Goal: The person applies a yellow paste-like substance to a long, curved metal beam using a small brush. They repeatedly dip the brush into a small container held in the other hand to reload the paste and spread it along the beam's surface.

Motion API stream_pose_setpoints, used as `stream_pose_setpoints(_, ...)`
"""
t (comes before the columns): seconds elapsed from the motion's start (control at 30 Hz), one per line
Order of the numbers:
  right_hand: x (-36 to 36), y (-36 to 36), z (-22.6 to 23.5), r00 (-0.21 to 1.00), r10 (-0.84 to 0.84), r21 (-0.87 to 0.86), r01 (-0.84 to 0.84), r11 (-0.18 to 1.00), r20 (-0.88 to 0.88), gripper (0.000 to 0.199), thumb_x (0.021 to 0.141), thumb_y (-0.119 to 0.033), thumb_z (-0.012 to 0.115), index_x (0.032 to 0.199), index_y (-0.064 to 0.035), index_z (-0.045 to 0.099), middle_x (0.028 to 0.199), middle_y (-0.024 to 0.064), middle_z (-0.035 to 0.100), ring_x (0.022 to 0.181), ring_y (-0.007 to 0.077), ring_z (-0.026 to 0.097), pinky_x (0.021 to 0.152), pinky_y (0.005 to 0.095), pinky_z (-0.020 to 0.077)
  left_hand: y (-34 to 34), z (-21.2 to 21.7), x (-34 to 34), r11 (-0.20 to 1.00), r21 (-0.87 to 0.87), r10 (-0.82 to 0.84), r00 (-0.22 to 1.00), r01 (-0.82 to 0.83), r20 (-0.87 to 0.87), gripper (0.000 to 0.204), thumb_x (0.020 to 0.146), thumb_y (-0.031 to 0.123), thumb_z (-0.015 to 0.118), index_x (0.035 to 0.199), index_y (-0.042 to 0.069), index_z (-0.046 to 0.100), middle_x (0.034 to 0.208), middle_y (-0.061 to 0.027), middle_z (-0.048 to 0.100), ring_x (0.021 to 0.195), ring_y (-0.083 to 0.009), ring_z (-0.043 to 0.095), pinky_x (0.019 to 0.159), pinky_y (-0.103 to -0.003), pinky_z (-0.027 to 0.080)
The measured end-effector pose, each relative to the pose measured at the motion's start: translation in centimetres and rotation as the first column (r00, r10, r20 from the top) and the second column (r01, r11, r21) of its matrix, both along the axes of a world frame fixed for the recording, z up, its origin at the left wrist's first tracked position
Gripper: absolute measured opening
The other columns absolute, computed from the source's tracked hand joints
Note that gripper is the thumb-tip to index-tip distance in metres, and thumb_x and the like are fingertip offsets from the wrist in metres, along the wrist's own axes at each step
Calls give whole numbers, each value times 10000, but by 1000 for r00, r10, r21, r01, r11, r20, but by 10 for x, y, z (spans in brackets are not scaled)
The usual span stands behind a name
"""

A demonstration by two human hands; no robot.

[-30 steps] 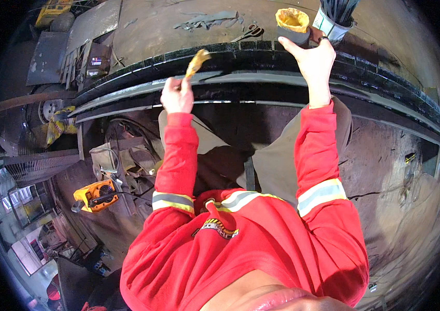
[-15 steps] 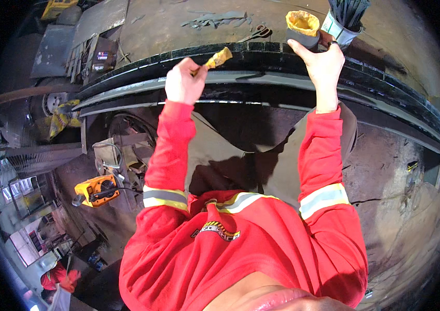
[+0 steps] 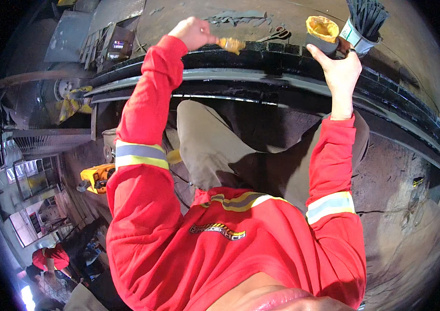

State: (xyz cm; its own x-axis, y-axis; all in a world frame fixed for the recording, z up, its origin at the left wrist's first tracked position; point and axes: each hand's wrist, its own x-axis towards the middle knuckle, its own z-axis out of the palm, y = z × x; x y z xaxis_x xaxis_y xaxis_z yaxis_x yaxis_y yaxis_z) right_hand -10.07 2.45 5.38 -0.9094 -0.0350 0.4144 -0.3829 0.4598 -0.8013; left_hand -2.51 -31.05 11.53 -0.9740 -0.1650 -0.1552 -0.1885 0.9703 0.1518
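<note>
My left hand sits near the top of the frame, a little left of centre, fingers curled tight around the handle of a small brush. The yellow-smeared bristles stick out to the right of my fist and rest on the top edge of the long black rubber strip that curves across the upper part of the frame.

My right hand is up in the upper right, palm turned toward the strip, fingers wrapped partway around a dark cup of yellow paste, which stands just above my fingertips. I cannot tell how firmly it is gripped, only that the fingers touch its lower side. Just to the right of the cup, touching or nearly touching it, stands a pale container full of dark strips.

So the brush lies left of the cup, well apart from it, with the strip running between my two hands. A pair of scissors lies on the grey bench top above the strip, between brush and cup. At the left edge, lower down, a yellow tool sits on the floor.
</note>
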Motion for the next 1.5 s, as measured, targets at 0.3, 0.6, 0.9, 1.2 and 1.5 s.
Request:
stream_pose_setpoints(0.3,3,-5,9,997,-2,0,2,1000,73,653,562,-369,874,1018,39,646,923,162,686,856,227,670,817,331,505,-88,12,51,881,-425,239,971,-208,21,275,709,334,690,765,67,654,764,-164,659,760,-340,652,684,-424,511)
stream_pose_setpoints(0.6,5,-6,5,998,19,-5,-19,1000,60,633,574,-350,871,1022,37,645,923,150,685,856,206,662,815,325,499,-61,16,76,894,-423,142,989,-148,-45,228,723,311,673,812,102,665,781,-145,669,768,-348,651,686,-435,520)
stream_pose_setpoints(0.9,-1,-5,-4,999,-8,33,9,999,-34,614,563,-357,872,997,12,642,914,143,680,851,236,661,805,343,504,-8,0,75,1000,1,-11,962,11,-272,271,754,238,745,711,15,597,653,-129,599,570,-207,585,553,-324,454)
stream_pose_setpoints(1.2,0,-2,-1,999,-7,-7,6,1000,-44,641,553,-364,872,992,34,628,927,167,675,868,257,665,813,343,508,80,-81,63,989,64,149,907,-134,-393,235,751,262,714,742,72,576,617,-141,590,587,-338,606,526,-401,457)
stream_pose_setpoints(1.5,0,-1,-2,1000,18,-51,-18,999,1,641,551,-382,872,979,31,633,919,163,676,854,244,668,799,330,512,133,-92,62,946,264,306,790,-189,-531,261,793,279,690,712,87,533,547,-144,560,562,-369,601,507,-439,466)
